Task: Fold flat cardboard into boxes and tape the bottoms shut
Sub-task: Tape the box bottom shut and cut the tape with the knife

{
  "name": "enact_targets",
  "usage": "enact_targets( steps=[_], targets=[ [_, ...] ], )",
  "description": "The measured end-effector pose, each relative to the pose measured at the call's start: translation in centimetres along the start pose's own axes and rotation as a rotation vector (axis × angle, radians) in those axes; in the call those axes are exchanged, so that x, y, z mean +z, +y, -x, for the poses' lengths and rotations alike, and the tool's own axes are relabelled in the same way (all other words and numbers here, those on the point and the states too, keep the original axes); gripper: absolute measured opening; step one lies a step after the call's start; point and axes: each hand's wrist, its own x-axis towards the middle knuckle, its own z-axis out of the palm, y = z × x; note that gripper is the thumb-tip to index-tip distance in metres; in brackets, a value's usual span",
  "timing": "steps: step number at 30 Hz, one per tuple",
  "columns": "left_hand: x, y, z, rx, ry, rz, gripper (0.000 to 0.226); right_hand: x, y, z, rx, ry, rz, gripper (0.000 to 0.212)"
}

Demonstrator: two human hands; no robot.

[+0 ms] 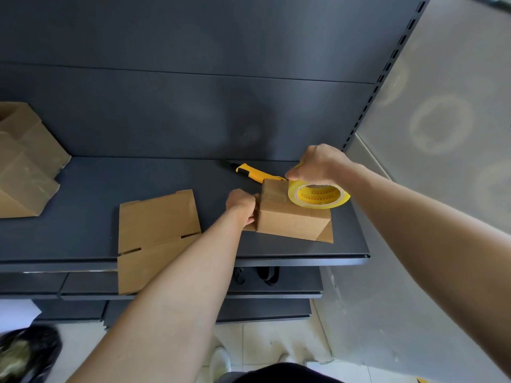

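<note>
Box point(290, 217) on shelf point(83, 217), left grip point(242, 207) pinching its side, right grip point(318, 164) apparently holding tape roll point(318, 196) atop

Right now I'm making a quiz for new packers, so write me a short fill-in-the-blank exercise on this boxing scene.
1. The right hand holds a roll of ____ tape on top of the folded box.
2. The left hand steadies the box's ____ side.
3. A flat cardboard sheet lies to the ____ of the box, overhanging the shelf edge.
4. Behind the box lies a utility knife with a ____ handle.

Missing words: yellow; left; left; yellow
</note>
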Motion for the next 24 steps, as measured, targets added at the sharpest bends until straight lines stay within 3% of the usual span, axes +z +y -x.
enact_targets(
  steps=[5, 10, 12, 14, 17, 20, 24],
  targets=[
    [-0.5, 0.2, -0.3, 0.068, 0.071, -0.157, 0.022, 0.0, -0.2, -0.1, 0.006, 0.015, -0.008, 0.046],
    [-0.5, -1.4, -0.5, -0.014, 0.145, -0.276, 0.069, 0.1, 0.1, -0.1, 0.007, 0.016, -0.036, 0.045],
    [-0.2, -1.4, -0.5, 0.068, 0.235, -0.377, 0.064, 0.1, 0.1, -0.1, 0.005, 0.013, -0.041, 0.045],
    [0.2, -0.4, -0.4, 0.243, 0.275, -0.370, 0.046, 0.2, 0.0, -0.1, 0.006, 0.011, -0.045, 0.044],
    [1.0, 2.0, 1.1, 0.480, 0.136, -0.168, 0.009, 0.0, -0.1, -0.1, 0.004, 0.009, -0.058, 0.041],
    [2.4, 2.3, 2.1, 0.570, 0.021, -0.254, 0.014, -0.2, 0.1, 0.0, -0.005, 0.003, -0.063, 0.039],
    [3.2, 1.8, 1.8, 0.569, 0.075, -0.268, 0.011, -0.2, 0.4, 0.4, -0.016, 0.000, -0.078, 0.042]
  ],
)
